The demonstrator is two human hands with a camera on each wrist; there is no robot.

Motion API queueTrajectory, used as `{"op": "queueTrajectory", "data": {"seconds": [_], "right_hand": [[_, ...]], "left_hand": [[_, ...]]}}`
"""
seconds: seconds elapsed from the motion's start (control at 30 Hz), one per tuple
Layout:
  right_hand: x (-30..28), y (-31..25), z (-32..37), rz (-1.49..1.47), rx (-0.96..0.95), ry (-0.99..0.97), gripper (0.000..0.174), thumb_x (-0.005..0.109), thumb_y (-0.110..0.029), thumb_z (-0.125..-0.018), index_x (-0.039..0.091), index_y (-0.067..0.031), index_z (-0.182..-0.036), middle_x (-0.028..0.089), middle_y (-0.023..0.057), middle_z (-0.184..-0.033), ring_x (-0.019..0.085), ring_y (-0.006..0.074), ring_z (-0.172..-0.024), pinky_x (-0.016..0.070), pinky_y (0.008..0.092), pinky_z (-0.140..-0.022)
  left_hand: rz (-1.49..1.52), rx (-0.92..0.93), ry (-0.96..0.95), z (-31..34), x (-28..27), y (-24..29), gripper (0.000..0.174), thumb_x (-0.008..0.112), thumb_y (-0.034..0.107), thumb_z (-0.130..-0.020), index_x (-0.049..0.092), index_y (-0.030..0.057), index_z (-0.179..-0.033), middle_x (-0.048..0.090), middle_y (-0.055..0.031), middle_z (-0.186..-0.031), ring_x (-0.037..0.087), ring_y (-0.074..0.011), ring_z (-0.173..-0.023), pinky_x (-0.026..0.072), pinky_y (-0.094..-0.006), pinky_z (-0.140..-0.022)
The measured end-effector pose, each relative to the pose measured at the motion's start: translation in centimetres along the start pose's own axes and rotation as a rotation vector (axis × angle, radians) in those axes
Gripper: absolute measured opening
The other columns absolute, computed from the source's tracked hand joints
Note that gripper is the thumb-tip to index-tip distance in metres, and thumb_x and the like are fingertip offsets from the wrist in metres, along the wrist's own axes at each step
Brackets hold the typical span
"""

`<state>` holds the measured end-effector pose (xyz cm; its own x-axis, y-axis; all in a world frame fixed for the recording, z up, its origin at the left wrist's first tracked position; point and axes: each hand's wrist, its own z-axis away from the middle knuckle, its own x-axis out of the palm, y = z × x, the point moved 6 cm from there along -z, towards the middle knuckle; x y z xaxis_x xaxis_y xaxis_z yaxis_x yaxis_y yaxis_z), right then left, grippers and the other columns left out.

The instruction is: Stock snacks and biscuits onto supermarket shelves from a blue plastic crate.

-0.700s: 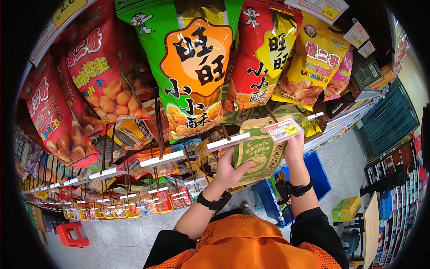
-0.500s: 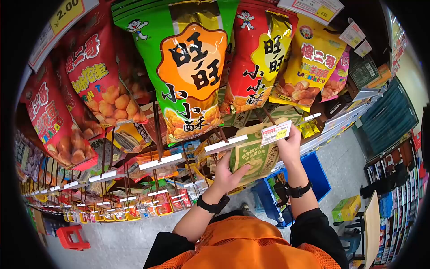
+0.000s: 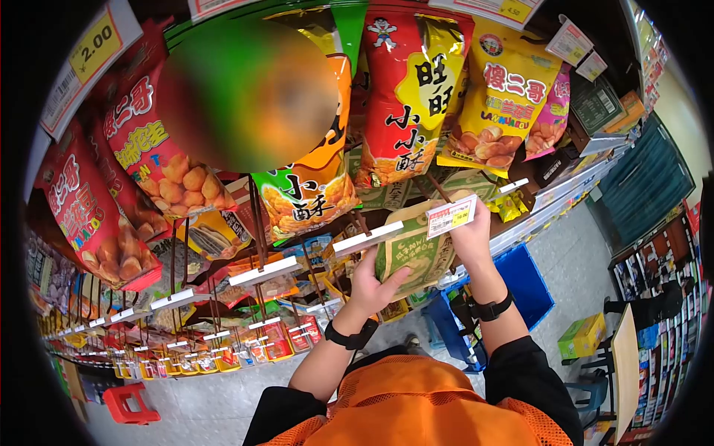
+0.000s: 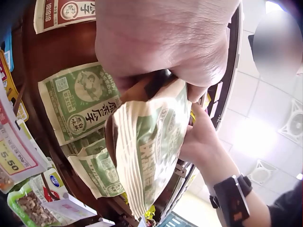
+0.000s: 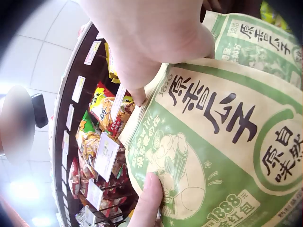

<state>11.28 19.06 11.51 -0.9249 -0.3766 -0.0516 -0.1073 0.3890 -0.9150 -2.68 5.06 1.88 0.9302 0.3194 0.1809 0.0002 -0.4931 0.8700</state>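
A green and tan bag of sunflower seeds (image 3: 416, 260) is held between both hands, in front of the hanging snack rack. My left hand (image 3: 373, 286) grips its left side; in the right wrist view that thumb (image 5: 149, 198) lies across the printed front. At the bag's top edge, my right hand (image 3: 472, 236) pinches it, right by a price tag (image 3: 451, 215) on a hook end. The left wrist view shows the bag's crimped edge (image 4: 132, 156) below the left hand, with matching green bags (image 4: 78, 101) behind on the rack.
Big snack bags hang above, among them a red one (image 3: 405, 104) and a yellow one (image 3: 502, 104). Hooks with white label holders (image 3: 264, 271) stick out to the left. Below stand a blue crate (image 3: 520, 286) and a red stool (image 3: 130, 404).
The head view has shifted, so the hanging bags sit further left. Both hands and the sunflower seed bag have moved slightly left in view, with the grip unchanged.
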Motion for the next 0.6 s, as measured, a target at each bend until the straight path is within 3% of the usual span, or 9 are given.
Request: {"op": "queueTrajectory", "data": {"seconds": [0.2,0.27,0.33,0.5,0.53,0.57,0.6], "right_hand": [[-0.2,0.4,-0.2,-0.039,0.018,0.031,0.021,0.081,-0.006,-0.086,0.066,-0.0028,-0.101,0.074,0.0026,-0.093,0.067,0.0074,-0.086,0.0527,0.0254,-0.077],[-0.1,0.1,-0.1,-0.096,0.125,0.005,0.021,0.080,-0.008,-0.088,0.067,-0.0024,-0.103,0.074,0.0026,-0.094,0.067,0.0079,-0.086,0.0526,0.0248,-0.078],[-0.5,1.0,-0.4,-0.116,0.185,-0.049,0.021,0.073,-0.006,-0.091,0.068,-0.0009,-0.110,0.074,0.0056,-0.103,0.068,0.0103,-0.094,0.0529,0.0268,-0.084],[-1.4,3.1,-0.1,-0.074,0.179,-0.087,0.031,0.071,-0.007,-0.093,0.064,0.0053,-0.120,0.072,0.0093,-0.113,0.067,0.0142,-0.103,0.0531,0.0291,-0.091],[-1.2,2.6,0.2,-0.124,0.070,-0.105,0.039,0.075,-0.012,-0.092,0.062,0.0064,-0.124,0.072,0.0109,-0.115,0.067,0.0155,-0.103,0.0539,0.0304,-0.090],[-3.5,3.0,1.9,0.065,0.023,-0.029,0.041,0.077,-0.015,-0.091,0.063,0.0058,-0.123,0.072,0.0117,-0.113,0.068,0.0158,-0.101,0.0545,0.0308,-0.088],[-2.9,2.1,1.4,0.253,-0.043,-0.028,0.043,0.079,-0.018,-0.090,0.064,0.0053,-0.123,0.073,0.0125,-0.111,0.068,0.0161,-0.099,0.0551,0.0311,-0.085]], "left_hand": [[-0.036,0.020,-0.015,-0.4,-0.1,-0.1,0.055,0.077,0.010,-0.090,0.054,-0.0062,-0.137,0.070,-0.0152,-0.123,0.068,-0.0190,-0.109,0.0529,-0.0341,-0.096],[-0.001,-0.023,-0.019,-0.6,-0.2,-0.4,0.055,0.076,0.008,-0.091,0.053,-0.0057,-0.139,0.069,-0.0143,-0.125,0.066,-0.0179,-0.110,0.0519,-0.0335,-0.097],[0.038,-0.037,-0.017,-0.9,-0.4,-0.3,0.052,0.075,0.011,-0.094,0.052,-0.0055,-0.137,0.067,-0.0103,-0.126,0.063,-0.0153,-0.113,0.0498,-0.0321,-0.099],[-0.152,0.012,0.027,-1.6,-1.8,-1.9,0.054,0.077,0.015,-0.093,0.052,-0.0056,-0.137,0.066,-0.0107,-0.125,0.063,-0.0174,-0.112,0.0499,-0.0327,-0.099],[-0.233,0.100,0.084,-1.8,-2.0,-1.4,0.054,0.078,0.015,-0.092,0.054,-0.0053,-0.136,0.067,-0.0109,-0.124,0.063,-0.0176,-0.112,0.0504,-0.0331,-0.098],[-0.131,-0.121,0.070,-1.8,-2.7,-3.6,0.050,0.078,0.013,-0.092,0.056,-0.0046,-0.134,0.068,-0.0116,-0.123,0.064,-0.0184,-0.112,0.0512,-0.0342,-0.099],[-0.155,-0.114,0.160,-2.3,-3.8,-2.3,0.046,0.078,0.013,-0.091,0.059,-0.0057,-0.129,0.069,-0.0155,-0.122,0.066,-0.0221,-0.110,0.0521,-0.0359,-0.097]]}}
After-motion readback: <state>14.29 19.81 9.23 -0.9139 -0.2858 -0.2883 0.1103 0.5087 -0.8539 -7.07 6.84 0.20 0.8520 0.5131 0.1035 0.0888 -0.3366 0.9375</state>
